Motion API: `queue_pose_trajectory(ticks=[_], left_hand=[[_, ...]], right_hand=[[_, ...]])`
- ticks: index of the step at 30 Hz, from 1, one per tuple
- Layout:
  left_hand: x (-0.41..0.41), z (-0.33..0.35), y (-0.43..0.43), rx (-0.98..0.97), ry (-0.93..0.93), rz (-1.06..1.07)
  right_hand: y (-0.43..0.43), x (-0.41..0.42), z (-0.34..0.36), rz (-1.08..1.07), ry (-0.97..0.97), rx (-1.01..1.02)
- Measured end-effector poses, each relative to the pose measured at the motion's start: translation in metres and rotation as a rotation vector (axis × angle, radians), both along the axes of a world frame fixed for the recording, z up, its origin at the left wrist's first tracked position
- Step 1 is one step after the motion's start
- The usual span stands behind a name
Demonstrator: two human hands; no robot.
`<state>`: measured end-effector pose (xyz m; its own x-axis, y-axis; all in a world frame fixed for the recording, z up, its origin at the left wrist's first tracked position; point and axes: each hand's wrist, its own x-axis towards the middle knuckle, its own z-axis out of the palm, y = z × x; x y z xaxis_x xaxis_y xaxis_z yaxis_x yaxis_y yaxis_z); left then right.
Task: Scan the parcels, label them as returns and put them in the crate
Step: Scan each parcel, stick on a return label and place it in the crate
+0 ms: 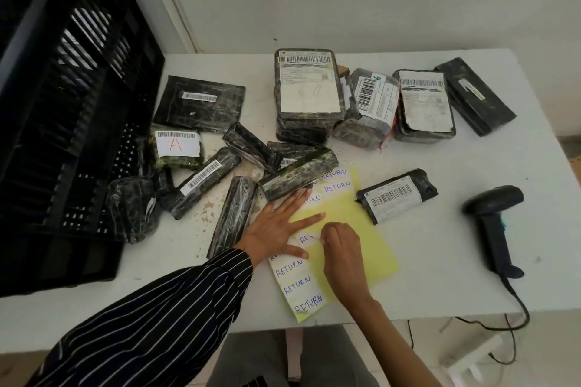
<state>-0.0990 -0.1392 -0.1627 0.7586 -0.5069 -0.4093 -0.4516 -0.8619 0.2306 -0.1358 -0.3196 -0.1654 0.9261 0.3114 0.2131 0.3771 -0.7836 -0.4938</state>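
Left hand (276, 229) is lying flat, holding down the yellow label sheet (355, 229) while the right hand (341, 248) is pinching a RETURN sticker (306, 239).

A long sleeve (163, 317) of dark, near-black cloth covered the left arm, lined with thin white pinstripes running along its length. It ended in a snug cuff (240, 259), striped the same, just behind the left grip (276, 229). Loose folds creased the cloth higher up. The right forearm (383, 333) was bare.
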Motion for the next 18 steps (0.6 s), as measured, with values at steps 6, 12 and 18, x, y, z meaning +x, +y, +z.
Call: queue_pose_trajectory(ticks=[6, 12, 18], left_hand=[[-0.001, 0.002, -0.001, 0.017, 0.01, 0.006], [-0.002, 0.009, -0.003, 0.056, 0.039, 0.0], [-0.004, 0.02, -0.014, 0.006, 0.061, 0.01]], right_hand=[[-0.008, -0.008, 0.006, 0.129, -0.047, -0.051], [-0.014, -0.023, 0.025, -0.043, 0.117, 0.181], [-0.051, 0.001, 0.049, -0.315, 0.271, 0.476]])
